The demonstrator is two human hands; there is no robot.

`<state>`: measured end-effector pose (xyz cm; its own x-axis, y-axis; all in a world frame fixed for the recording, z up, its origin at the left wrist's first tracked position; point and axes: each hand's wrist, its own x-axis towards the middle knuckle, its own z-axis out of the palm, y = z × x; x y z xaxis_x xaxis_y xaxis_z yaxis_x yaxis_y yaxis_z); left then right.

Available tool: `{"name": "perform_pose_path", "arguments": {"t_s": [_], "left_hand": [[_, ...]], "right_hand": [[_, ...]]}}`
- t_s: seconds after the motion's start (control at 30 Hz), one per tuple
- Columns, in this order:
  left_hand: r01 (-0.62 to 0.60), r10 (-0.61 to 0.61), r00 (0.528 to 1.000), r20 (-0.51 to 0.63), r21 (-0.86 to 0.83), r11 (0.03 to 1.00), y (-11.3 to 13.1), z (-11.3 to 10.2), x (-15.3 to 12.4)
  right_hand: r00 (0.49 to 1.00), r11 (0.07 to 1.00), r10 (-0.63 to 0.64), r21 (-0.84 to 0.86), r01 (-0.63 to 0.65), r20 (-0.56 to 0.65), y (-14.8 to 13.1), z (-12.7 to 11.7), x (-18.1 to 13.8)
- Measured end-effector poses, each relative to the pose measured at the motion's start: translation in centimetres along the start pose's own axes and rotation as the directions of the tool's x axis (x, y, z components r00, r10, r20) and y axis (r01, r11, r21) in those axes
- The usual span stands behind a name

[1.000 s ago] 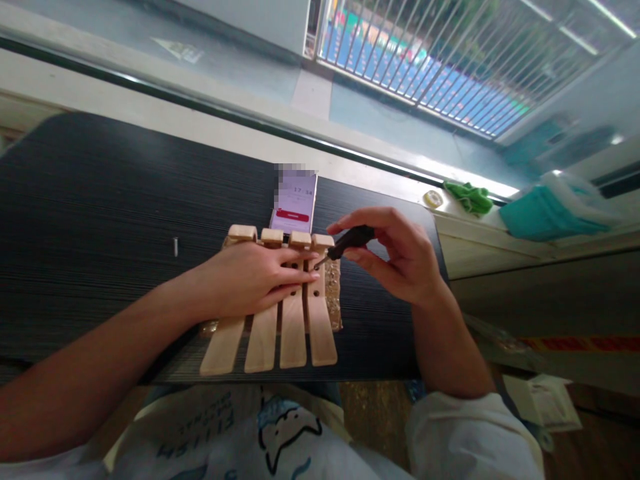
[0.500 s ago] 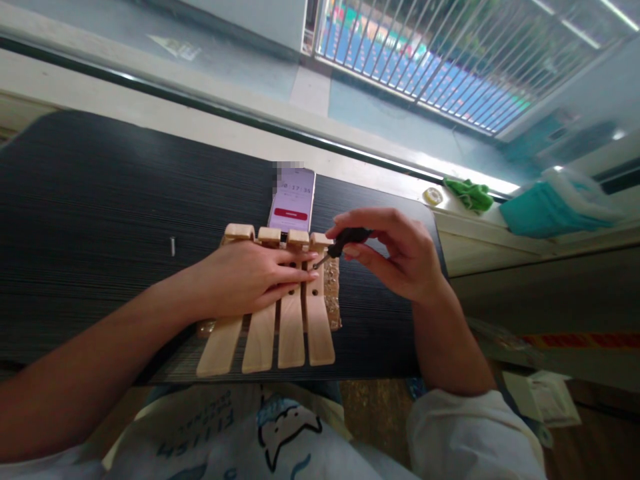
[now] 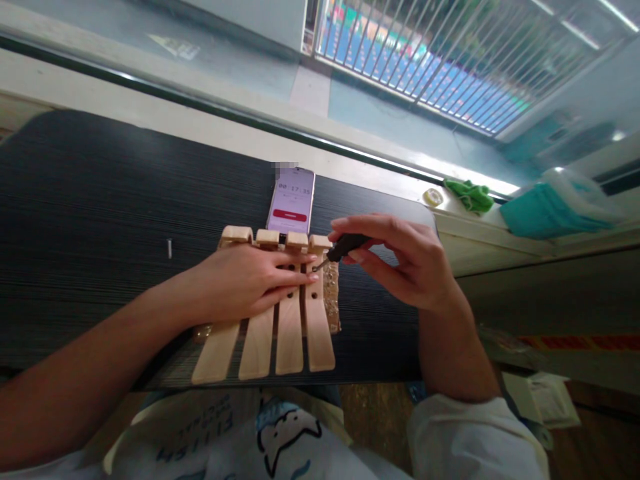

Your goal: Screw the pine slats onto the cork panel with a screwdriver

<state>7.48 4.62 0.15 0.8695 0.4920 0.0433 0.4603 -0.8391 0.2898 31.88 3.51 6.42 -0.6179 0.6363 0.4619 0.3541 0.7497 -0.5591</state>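
Note:
Several pale wooden slats lie side by side on the dark table, joined into one panel with small round holes. My left hand lies flat on the slats, fingers stretched out, pressing them down. My right hand is closed around the black handle of a small screwdriver. Its metal tip points down and left, meeting the rightmost slat just beside my left fingertips.
A phone with a lit timer screen lies just beyond the slats. A single loose screw rests on the table to the left. On the sill to the right are a tape roll, a green cloth and a teal bag.
The screwdriver has tipped slightly lower toward the rightmost slat and my right fingers have shifted on the handle. My left hand stays pressed on the slats. The phone's timer has advanced.

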Motion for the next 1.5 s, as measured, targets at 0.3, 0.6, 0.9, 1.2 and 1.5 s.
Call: {"name": "perform_pose_path", "arguments": {"t_s": [0.3, 0.6, 0.9, 1.2, 1.5], "left_hand": [[0.053, -0.055, 0.998, -0.02, -0.087, 0.995, 0.3, -0.3, 0.1], [0.074, -0.075, 0.997, -0.01, -0.081, 0.994, 0.4, -0.3, 0.2], [0.071, -0.072, 0.997, -0.035, -0.036, 0.997, 0.7, -0.6, 0.3], [0.073, -0.074, 0.997, -0.021, -0.055, 0.996, 1.0, -0.7, 0.3], [0.071, -0.073, 0.997, -0.039, -0.045, 0.996, 1.0, -0.5, 0.4]], "right_hand": [[0.996, 0.996, -0.088, -0.021, 0.087, -0.01, 0.3, 0.4, 0.4], [0.995, 0.999, -0.018, -0.047, 0.013, -0.101, 0.2, 1.7, 0.0], [0.992, 0.992, -0.063, 0.106, 0.074, -0.107, 0.8, 2.5, -0.3], [0.982, 0.993, -0.027, 0.103, 0.048, -0.188, 1.3, 2.8, -1.8], [0.929, 0.981, 0.058, 0.194, 0.016, -0.367, 1.9, 4.2, -2.4]]}}
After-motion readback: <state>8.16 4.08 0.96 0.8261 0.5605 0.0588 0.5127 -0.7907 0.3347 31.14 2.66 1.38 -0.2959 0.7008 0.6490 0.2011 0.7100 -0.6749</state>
